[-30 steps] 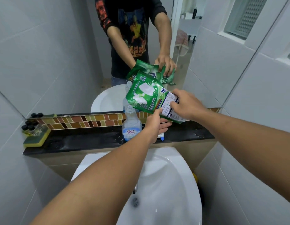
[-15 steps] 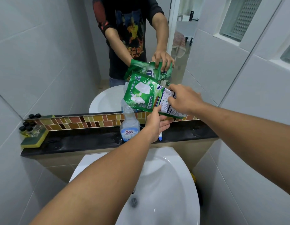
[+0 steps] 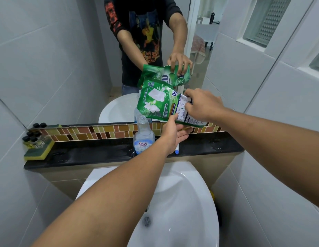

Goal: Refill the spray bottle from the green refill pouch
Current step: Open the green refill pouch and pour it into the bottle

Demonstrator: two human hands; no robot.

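A green refill pouch (image 3: 157,102) is held tilted above a clear spray bottle (image 3: 143,138) with its top off and a blue label, which stands on the black ledge (image 3: 94,152). The pouch's lower left corner hangs just over the bottle's open neck. My right hand (image 3: 202,106) grips the pouch's right end from above. My left hand (image 3: 173,135) supports the pouch's bottom edge with thumb and fingers. A white-and-blue object (image 3: 177,150) shows partly behind my left hand. I cannot tell whether liquid is flowing.
A mirror (image 3: 66,59) behind the ledge reflects a person, the pouch and the basin. A yellow-green sponge (image 3: 39,151) with several small black-capped bottles (image 3: 32,138) sits at the ledge's left end. A white sink (image 3: 173,202) lies below. Tiled walls close both sides.
The pouch and both hands stay over the bottle; the pouch has tipped slightly, with its lower corner nearer the bottle neck. The camera view shifted a little.
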